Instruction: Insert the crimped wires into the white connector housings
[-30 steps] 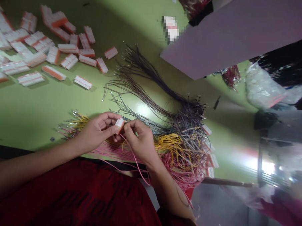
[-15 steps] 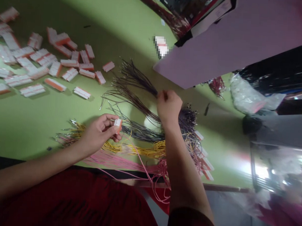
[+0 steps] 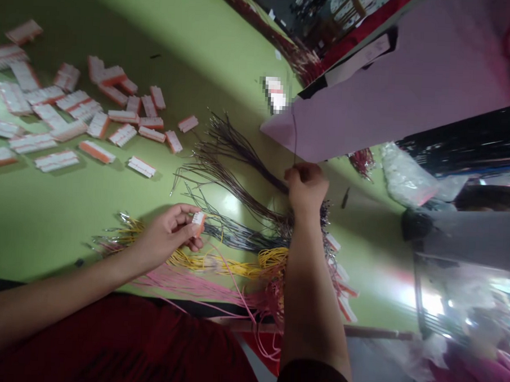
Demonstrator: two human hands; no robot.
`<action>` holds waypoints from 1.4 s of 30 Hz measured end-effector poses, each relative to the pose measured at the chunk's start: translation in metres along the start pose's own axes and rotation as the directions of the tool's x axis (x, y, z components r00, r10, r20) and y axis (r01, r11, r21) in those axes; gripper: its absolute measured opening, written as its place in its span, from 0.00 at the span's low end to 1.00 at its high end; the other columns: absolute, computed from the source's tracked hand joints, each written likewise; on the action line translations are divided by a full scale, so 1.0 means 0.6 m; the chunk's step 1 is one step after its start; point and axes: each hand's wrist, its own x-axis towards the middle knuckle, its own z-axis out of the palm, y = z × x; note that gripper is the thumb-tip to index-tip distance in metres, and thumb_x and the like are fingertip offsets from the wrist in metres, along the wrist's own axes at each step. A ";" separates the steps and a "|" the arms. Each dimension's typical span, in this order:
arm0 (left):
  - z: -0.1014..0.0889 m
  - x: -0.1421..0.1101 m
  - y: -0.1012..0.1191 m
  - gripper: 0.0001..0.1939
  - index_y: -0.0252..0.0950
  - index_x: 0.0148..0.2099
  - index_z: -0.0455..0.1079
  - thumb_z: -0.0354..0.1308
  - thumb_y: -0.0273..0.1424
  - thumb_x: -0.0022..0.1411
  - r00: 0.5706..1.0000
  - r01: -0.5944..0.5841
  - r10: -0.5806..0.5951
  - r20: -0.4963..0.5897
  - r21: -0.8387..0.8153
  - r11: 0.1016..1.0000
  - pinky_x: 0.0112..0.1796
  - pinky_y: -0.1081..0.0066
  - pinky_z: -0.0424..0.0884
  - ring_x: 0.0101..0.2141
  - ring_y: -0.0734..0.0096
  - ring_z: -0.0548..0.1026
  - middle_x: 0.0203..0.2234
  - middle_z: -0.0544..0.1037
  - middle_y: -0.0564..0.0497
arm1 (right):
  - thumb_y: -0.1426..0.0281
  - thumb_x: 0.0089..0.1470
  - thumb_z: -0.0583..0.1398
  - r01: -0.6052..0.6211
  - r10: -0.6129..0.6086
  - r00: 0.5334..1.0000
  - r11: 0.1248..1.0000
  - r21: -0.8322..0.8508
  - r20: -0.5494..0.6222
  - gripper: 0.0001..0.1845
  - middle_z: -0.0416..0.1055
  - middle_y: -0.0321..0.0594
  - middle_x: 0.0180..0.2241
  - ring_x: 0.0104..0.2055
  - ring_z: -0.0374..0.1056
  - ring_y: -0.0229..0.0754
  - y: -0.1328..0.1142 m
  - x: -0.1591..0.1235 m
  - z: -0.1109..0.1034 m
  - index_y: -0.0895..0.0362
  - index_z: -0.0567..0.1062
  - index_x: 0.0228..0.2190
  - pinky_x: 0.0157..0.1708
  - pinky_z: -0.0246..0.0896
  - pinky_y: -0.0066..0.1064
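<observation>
Shifted rightward along the dark bundle (image 3: 261, 165), my right hand (image 3: 308, 187) pinches seemingly one thin wire (image 3: 295, 139); my left hand (image 3: 166, 232), nearly closed, grips one white-and-orange connector (image 3: 198, 221).

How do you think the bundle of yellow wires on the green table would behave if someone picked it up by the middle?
The yellow wires would probably sag at both ends, since they look thin and bend easily into loops. They may snag on the pink wires, as the two look tangled towards the right. Their spread ends suggest that strands could slip apart.
</observation>
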 end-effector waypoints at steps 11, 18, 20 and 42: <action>0.007 0.002 -0.006 0.16 0.37 0.47 0.65 0.63 0.35 0.60 0.999 -0.032 0.033 -0.012 0.043 0.999 0.29 0.69 0.78 0.26 0.69 0.79 0.28 0.80 0.53 | 0.74 0.58 0.60 0.282 -0.530 0.721 0.813 0.510 0.447 0.08 0.78 0.35 0.29 0.29 0.72 0.35 -0.114 -0.254 -0.033 0.54 0.80 0.31 0.32 0.66 0.28; 0.015 -0.002 0.002 0.17 0.35 0.47 0.65 0.64 0.32 0.57 1.000 -0.008 0.008 -0.019 0.020 1.000 0.26 0.72 0.75 0.24 0.72 0.79 0.27 0.79 0.55 | 0.69 0.61 0.61 0.340 -0.485 0.814 0.844 0.415 0.319 0.11 0.78 0.36 0.26 0.30 0.72 0.39 -0.081 -0.262 -0.015 0.52 0.79 0.27 0.34 0.65 0.32; 0.016 -0.002 0.004 0.18 0.35 0.47 0.65 0.65 0.32 0.56 1.000 0.002 -0.001 -0.030 0.020 1.000 0.26 0.72 0.75 0.24 0.72 0.79 0.27 0.79 0.54 | 0.69 0.62 0.60 0.383 -0.500 0.806 0.849 0.364 0.318 0.12 0.78 0.37 0.26 0.31 0.72 0.40 -0.077 -0.262 -0.018 0.51 0.79 0.26 0.35 0.65 0.33; 0.037 -0.011 0.006 0.22 0.33 0.49 0.67 0.69 0.34 0.55 0.995 0.058 -0.062 -0.075 -0.063 0.996 0.24 0.76 0.71 0.23 0.74 0.77 0.25 0.79 0.55 | 0.75 0.57 0.58 0.408 -0.457 0.843 0.887 0.215 0.285 0.13 0.76 0.37 0.24 0.30 0.70 0.40 -0.086 -0.280 -0.026 0.54 0.73 0.22 0.37 0.58 0.35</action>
